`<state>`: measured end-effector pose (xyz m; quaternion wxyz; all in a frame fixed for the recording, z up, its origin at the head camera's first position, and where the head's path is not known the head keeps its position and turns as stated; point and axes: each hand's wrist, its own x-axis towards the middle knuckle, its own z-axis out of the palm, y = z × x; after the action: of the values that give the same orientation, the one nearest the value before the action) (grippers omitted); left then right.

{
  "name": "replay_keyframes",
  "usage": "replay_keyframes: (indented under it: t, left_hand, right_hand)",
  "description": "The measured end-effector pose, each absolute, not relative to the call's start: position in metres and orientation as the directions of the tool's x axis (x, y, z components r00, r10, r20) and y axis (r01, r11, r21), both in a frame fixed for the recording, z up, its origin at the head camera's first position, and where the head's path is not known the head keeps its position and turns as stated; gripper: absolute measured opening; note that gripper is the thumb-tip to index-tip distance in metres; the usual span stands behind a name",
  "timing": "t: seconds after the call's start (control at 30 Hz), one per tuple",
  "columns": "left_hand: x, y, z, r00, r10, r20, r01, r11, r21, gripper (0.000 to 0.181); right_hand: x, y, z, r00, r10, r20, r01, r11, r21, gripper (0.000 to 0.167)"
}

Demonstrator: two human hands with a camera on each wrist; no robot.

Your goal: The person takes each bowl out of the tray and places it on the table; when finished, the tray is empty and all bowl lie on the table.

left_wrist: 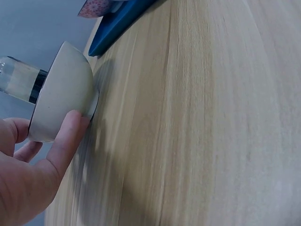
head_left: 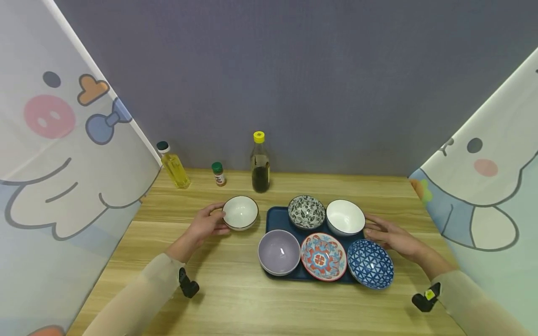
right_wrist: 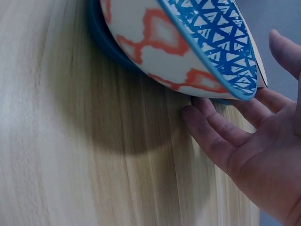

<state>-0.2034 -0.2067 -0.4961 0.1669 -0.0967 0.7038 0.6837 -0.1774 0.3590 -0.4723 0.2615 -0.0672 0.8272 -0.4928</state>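
In the head view my left hand holds a white, dark-rimmed bowl by its left side, left of the blue tray. The left wrist view shows my left hand with thumb and fingers around the side of this bowl. My right hand is at the tray's right side, fingers extended beside another white bowl and the blue patterned bowl. In the right wrist view my right hand has its fingertips near the underside of the blue patterned bowl; contact is unclear.
On the tray are also a black-and-white floral bowl, a purple bowl and a red-blue patterned bowl. Along the back stand an oil bottle, a green-capped jar and a yellow-capped dark bottle.
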Motion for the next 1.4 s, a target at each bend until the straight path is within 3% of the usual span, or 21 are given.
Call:
replay_keyframes:
  t: [0.27,0.43,0.77,0.93,1.13,1.4]
  left_hand:
    - [-0.203,-0.211,-0.497,-0.925,0.091,-0.368,-0.366,0.039,0.93,0.054]
    - [-0.203,-0.214,-0.493,-0.923,0.131,-0.361,-0.349,0.108,0.931,0.056]
    - [-0.211,-0.22,-0.456,-0.914,0.203,-0.352,-0.202,0.525,0.827,0.061]
    - [-0.221,-0.209,-0.429,-0.952,0.199,-0.233,-0.051,0.647,0.761,0.057]
    - [-0.23,-0.181,-0.408,-0.961,0.224,-0.163,-0.002,0.582,0.813,0.052]
    - [-0.238,-0.129,-0.405,-0.902,0.338,-0.268,-0.124,0.392,0.911,0.057]
  right_hand:
    - [-0.18,0.361,-0.474,-0.853,-0.366,-0.372,0.144,0.519,-0.842,0.078]
    - [-0.183,0.367,-0.475,-0.854,-0.389,-0.347,0.115,0.508,-0.854,0.074]
    - [-0.196,0.371,-0.472,-0.862,-0.389,-0.324,0.088,0.515,-0.852,0.064]
    - [-0.202,0.369,-0.474,-0.879,-0.377,-0.291,0.032,0.563,-0.826,0.066]
    - [-0.208,0.366,-0.478,-0.88,-0.35,-0.322,0.077,0.563,-0.823,0.072]
    - [-0.212,0.363,-0.484,-0.884,-0.336,-0.325,0.089,0.562,-0.822,0.076]
